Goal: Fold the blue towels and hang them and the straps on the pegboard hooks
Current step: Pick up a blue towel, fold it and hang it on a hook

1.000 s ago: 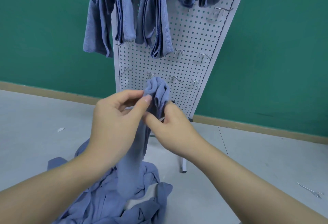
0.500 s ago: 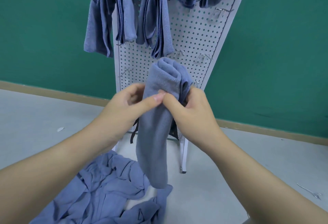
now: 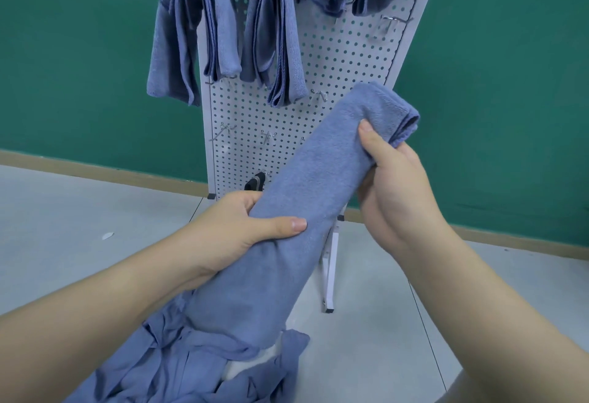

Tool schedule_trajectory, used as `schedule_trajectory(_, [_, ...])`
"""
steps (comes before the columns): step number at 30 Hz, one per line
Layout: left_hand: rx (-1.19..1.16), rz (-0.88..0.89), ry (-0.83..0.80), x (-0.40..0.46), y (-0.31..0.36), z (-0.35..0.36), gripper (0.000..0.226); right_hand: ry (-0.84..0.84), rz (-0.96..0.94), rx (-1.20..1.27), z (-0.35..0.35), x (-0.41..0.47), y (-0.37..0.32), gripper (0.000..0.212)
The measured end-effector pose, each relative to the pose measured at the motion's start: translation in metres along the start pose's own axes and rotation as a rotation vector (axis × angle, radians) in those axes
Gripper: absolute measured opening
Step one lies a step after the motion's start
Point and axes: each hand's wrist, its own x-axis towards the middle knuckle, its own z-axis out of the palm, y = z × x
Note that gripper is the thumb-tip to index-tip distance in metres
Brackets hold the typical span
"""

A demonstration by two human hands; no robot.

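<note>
A folded blue towel [image 3: 306, 198] stretches slantwise in front of me, from lower left to upper right. My left hand [image 3: 245, 227] grips its middle, thumb on top. My right hand [image 3: 392, 185] holds the upper folded end. Behind it stands the white pegboard [image 3: 338, 61], with several folded blue towels [image 3: 274, 39] draped over its upper hooks. A black strap [image 3: 255, 182] hangs low on the board, partly hidden by the towel. More loose blue towels [image 3: 191, 361] lie heaped on the floor below my arms.
Bare metal hooks [image 3: 267, 136] stick out of the board's middle rows, and one [image 3: 393, 20] sits at the upper right. The board's white leg [image 3: 330, 275] stands on the grey floor. A green wall runs behind. A small metal piece [image 3: 107, 236] lies on the floor at left.
The towel went from hanging upright between both hands to lying slantwise. My left hand slid down to its middle; my right hand carried the folded end up and to the right.
</note>
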Motion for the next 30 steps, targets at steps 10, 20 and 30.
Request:
schedule_trajectory(10, [-0.053, -0.049, -0.180, -0.008, -0.001, 0.008, 0.033, 0.098, 0.064, 0.060, -0.005, 0.004, -0.006, 0.031])
schedule_trajectory(20, [0.100, 0.225, 0.061, -0.001, -0.006, 0.006, 0.048, -0.098, -0.007, -0.150, 0.001, -0.006, 0.002, 0.018])
schedule_trajectory(30, [0.045, 0.307, 0.114, 0.003, -0.013, 0.015, 0.054, -0.140, -0.294, -0.463, 0.022, -0.022, 0.019, 0.023])
